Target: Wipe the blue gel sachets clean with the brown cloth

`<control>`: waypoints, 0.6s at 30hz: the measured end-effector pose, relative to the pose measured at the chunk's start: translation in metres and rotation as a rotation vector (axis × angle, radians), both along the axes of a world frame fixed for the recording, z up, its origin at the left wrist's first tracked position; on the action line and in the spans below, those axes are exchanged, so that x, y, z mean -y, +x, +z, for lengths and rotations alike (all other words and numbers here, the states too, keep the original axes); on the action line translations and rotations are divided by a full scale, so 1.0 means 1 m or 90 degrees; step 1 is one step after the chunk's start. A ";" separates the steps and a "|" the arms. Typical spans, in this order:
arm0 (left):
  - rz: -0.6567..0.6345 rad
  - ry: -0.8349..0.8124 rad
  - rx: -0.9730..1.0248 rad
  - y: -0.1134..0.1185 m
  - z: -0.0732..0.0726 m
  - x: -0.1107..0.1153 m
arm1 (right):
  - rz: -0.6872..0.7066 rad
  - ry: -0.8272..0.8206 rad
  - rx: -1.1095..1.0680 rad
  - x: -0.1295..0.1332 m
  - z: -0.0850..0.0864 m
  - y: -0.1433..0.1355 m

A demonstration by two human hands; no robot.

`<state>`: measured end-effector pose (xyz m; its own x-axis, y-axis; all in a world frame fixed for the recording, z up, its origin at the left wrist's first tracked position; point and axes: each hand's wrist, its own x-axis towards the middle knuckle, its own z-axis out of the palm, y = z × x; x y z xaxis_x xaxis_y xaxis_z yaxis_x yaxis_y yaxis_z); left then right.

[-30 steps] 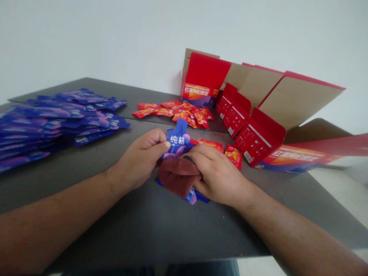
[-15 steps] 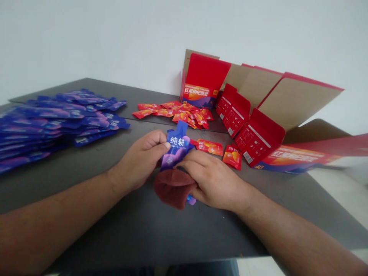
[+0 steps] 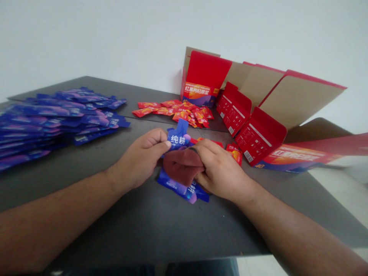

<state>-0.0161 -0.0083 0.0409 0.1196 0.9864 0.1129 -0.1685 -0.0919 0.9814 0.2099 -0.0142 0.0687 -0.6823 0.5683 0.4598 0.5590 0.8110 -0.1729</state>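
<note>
Between thumb and fingers, my left hand (image 3: 148, 155) pinches a blue and purple spouted pouch (image 3: 177, 138) by its left edge. My right hand (image 3: 220, 166) is closed on a folded brown cloth (image 3: 182, 165), which lies across the lower part of that pouch and hides it. Just below the cloth, another blue pouch (image 3: 179, 188) shows on the dark table. Small red sachets (image 3: 235, 153) lie behind my right hand, partly covered by it.
A large heap of blue pouches (image 3: 63, 115) spreads over the table's left side. Red sachets (image 3: 178, 111) are piled at the back centre. Open red boxes (image 3: 258, 134) with raised flaps stand along the right, and another box (image 3: 201, 80) stands at the back.
My right hand and the cloth have moved up over the pouch, covering more of its print. The blue pouch lying below is now more exposed. My left hand keeps its grip.
</note>
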 end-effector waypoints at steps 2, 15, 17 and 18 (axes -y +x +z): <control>-0.009 0.000 0.014 0.000 -0.001 0.000 | -0.035 0.002 -0.016 0.000 0.001 0.000; -0.037 -0.035 -0.028 -0.001 -0.004 0.002 | 0.013 0.005 -0.016 -0.001 0.001 0.000; -0.047 -0.027 -0.030 -0.002 -0.004 0.001 | 0.020 -0.001 -0.005 -0.001 0.001 0.000; -0.049 -0.031 -0.029 -0.002 -0.005 0.001 | 0.002 0.003 -0.014 -0.002 0.001 0.000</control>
<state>-0.0180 -0.0096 0.0364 0.1993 0.9782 0.0584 -0.1282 -0.0331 0.9912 0.2100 -0.0126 0.0695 -0.6742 0.5636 0.4772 0.5523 0.8138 -0.1808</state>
